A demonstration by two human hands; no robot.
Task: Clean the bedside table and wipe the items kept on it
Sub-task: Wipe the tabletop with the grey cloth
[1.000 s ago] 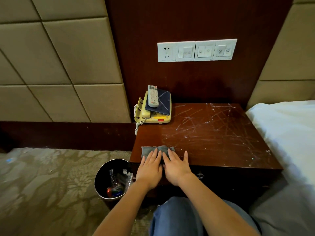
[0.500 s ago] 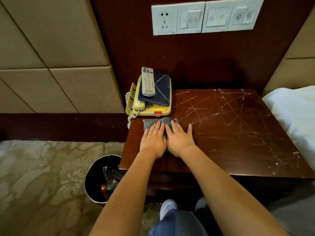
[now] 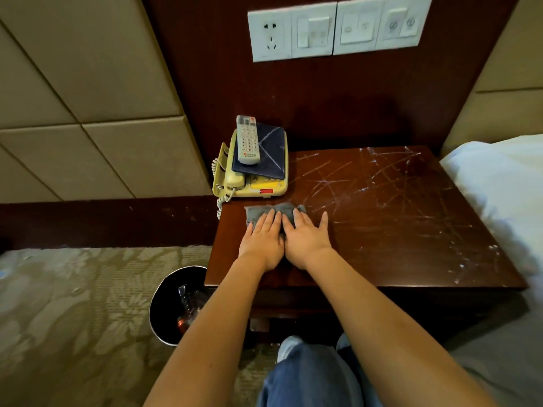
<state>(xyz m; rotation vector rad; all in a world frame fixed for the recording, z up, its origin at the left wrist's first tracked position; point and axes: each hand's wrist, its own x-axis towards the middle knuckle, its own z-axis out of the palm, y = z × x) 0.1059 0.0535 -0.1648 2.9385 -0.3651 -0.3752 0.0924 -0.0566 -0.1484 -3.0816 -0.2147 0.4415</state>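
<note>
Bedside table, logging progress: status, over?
Flat on grey cloth: left hand, right hand. White streaks across bedside table, right side. Close ahead: telephone.

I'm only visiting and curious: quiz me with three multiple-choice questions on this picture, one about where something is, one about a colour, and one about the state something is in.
1. Where does the remote control lie?
A. On the floor
B. On the dark folder atop the telephone
C. On the bed

2. What colour is the cloth?
A. Red
B. Grey
C. White

3. How do the left hand and right hand meet the cloth?
A. Clenched in fists
B. Lifted clear of it
C. Flat, fingers straight, pressing it on the table

Answers:
1 B: the remote control rests on the folder stacked on the telephone.
2 B: the cloth shows grey against the dark wood.
3 C: both hands lie flat on it, side by side.
</note>
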